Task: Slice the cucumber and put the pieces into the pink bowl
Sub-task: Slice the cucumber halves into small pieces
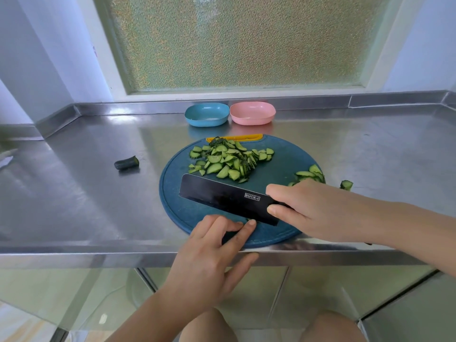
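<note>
Lower right of the frame: grips a black knife (222, 197) with the right hand (308, 213), fingers curled round the handle, thumb pressed on the blade's flat, 1 finger laid over its back edge. Turns the broad face of the blade toward the camera, slanting from mid-frame down to the right, over the near half of a round dark-blue cutting board (177, 213). Cannot tell whether the lower edge meets the board.

Just below the blade, at the board's near rim: bends the left hand (212, 245), 2 fingertips down beside a small green bit of cucumber (249, 220) at the cutting edge. Cannot tell whether pinching that bit or only pressing beside it; dark patch under the fingers too shadowed to name.

Further up the board, toward its orange handle (234, 137): 1 large heap of cucumber slices (229, 160), mostly half-moons. At the board's right rim, just beyond the right hand: 1 smaller heap (309, 175).

Off the board, on the steel counter (86, 193): 1 dark cucumber end (126, 163) left of centre, well apart from the board, and 1 chunk (346, 185) at the right, near the rim.

Upper middle, against the counter's back edge: pink bowl (252, 113) and blue bowl (206, 114) side by side, blue on the left, almost touching. Above them, frosted window (234, 40). Along the bottom edge, 2 knees (204, 327).
</note>
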Action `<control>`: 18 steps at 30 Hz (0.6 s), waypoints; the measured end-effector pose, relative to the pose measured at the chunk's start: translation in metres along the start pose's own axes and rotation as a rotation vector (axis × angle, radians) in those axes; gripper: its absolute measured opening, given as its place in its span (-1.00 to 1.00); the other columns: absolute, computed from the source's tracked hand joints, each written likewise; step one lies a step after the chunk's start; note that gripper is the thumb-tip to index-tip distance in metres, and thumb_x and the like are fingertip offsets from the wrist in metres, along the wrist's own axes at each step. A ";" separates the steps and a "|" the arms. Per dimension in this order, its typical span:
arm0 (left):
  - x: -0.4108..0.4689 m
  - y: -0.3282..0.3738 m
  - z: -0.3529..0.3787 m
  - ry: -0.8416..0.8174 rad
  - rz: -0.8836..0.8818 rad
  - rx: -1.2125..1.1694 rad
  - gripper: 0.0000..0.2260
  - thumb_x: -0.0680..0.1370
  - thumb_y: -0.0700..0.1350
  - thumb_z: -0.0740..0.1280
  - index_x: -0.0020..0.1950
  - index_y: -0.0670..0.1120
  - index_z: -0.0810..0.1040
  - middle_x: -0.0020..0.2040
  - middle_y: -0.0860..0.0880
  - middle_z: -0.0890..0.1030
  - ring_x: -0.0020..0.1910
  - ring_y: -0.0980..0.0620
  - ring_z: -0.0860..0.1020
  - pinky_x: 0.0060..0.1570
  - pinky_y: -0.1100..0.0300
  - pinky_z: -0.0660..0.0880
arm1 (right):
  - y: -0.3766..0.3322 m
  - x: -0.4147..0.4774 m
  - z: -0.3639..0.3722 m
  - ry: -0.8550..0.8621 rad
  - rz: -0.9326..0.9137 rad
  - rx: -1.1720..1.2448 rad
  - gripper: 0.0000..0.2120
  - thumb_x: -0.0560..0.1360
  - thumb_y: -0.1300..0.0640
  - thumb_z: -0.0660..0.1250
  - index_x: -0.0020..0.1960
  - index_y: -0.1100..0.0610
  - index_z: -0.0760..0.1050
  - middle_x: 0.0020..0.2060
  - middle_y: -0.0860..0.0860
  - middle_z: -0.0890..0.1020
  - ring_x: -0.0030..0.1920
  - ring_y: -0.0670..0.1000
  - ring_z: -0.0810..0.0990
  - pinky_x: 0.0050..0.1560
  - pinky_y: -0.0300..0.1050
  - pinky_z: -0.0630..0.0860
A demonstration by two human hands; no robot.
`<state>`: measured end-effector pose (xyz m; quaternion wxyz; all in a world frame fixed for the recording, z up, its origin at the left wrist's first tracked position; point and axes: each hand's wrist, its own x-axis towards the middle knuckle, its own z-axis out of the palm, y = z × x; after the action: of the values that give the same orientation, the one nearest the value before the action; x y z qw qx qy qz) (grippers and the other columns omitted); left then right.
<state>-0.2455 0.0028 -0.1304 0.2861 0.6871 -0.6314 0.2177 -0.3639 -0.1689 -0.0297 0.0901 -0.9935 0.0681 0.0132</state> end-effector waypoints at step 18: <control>0.004 0.001 -0.003 -0.024 0.007 -0.046 -0.60 0.55 0.05 0.27 0.27 -0.17 0.54 0.00 0.04 0.43 -0.02 0.03 0.44 -0.08 0.10 0.47 | -0.009 0.007 -0.003 -0.082 -0.051 -0.227 -0.79 0.65 -0.02 -0.02 -0.11 0.05 0.13 -0.44 -0.05 0.33 -0.47 -0.05 0.28 -0.40 -0.14 0.20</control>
<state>-0.2463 0.0017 -0.1250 0.2935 0.6805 -0.6421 0.1960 -0.3556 -0.1620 -0.0257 -0.0198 -0.9974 0.0371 0.0589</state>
